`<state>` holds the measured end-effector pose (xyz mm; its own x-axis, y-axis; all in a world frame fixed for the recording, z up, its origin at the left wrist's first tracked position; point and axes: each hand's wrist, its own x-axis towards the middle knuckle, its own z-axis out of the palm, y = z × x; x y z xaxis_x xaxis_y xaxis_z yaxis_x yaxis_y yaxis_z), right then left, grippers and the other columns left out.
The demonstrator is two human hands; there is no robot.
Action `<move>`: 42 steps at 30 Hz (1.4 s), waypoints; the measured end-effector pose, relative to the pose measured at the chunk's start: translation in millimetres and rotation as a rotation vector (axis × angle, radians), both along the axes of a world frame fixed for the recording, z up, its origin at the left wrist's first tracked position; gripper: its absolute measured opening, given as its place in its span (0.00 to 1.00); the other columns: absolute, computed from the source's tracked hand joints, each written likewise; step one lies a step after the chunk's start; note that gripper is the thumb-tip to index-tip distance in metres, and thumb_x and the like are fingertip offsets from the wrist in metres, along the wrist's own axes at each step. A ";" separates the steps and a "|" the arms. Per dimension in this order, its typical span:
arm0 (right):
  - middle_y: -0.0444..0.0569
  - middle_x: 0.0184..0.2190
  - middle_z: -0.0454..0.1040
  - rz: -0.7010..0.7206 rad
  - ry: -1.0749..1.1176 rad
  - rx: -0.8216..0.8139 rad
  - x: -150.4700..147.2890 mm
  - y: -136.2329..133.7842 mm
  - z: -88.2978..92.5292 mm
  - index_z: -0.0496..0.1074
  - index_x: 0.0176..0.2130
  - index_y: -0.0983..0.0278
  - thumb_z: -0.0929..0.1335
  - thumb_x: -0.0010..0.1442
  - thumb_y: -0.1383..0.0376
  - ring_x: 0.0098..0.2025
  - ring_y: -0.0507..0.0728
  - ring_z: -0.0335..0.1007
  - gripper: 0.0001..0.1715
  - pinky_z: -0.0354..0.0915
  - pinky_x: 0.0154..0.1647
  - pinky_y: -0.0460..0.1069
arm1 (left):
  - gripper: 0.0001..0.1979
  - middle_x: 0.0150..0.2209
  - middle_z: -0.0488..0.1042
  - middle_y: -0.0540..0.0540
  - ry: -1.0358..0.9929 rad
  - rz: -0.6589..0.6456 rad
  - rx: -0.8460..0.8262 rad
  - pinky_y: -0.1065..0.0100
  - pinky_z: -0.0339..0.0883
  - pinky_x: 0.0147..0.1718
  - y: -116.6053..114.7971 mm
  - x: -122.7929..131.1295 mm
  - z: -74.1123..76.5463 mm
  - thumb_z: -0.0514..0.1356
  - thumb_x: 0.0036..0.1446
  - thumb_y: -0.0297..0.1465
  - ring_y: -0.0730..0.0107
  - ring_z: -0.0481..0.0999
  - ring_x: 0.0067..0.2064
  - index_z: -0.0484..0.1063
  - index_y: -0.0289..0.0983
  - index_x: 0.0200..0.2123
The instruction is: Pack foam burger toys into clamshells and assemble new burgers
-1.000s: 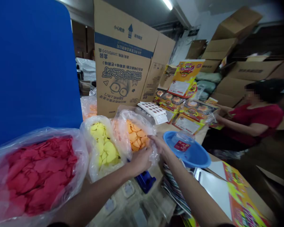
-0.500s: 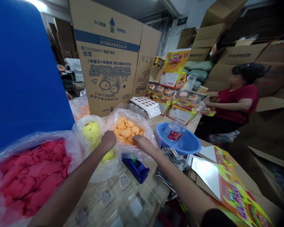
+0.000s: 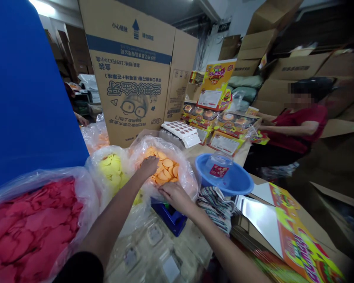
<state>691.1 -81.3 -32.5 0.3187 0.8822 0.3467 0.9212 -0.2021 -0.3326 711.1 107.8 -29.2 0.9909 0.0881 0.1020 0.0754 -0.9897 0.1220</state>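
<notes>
My left hand [image 3: 148, 166] reaches into a clear plastic bag of orange discs [image 3: 166, 168], fingers curled down among them; what they hold is hidden. My right hand [image 3: 173, 195] rests on the near rim of that bag, fingers closed on the plastic, just above a blue tape dispenser [image 3: 171, 218]. A bag of yellow discs [image 3: 111, 171] sits left of my left forearm, and a big bag of red discs [image 3: 32, 226] fills the lower left.
A blue bowl [image 3: 234, 181] with a clear jar [image 3: 218, 165] stands right of the orange bag. A tall cardboard box [image 3: 132, 74] rises behind. Printed cards [image 3: 297, 236] lie at right. A person in red [image 3: 297, 129] works beyond packed toy boxes [image 3: 224, 129]. A blue panel [image 3: 26, 90] fills the left.
My left hand moved from the yellow bag's edge into the orange discs. My right hand drew back from the discs to the bag's near rim. The view shifted slightly.
</notes>
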 end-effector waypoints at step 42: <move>0.48 0.37 0.73 -0.017 0.145 0.161 -0.8 -19.4 -17.1 0.68 0.40 0.62 0.59 0.62 0.65 0.39 0.54 0.66 0.10 0.56 0.41 0.49 | 0.40 0.48 0.69 0.44 0.407 -0.278 0.013 0.64 0.60 0.40 32.0 31.6 15.1 0.65 0.30 0.44 0.56 0.68 0.45 0.60 0.43 0.51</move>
<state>690.3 -100.7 -49.6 0.3902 0.8130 0.4323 0.8580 -0.1507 -0.4910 742.7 139.8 -14.0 0.9362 -0.1841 -0.2993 -0.1527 -0.9803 0.1252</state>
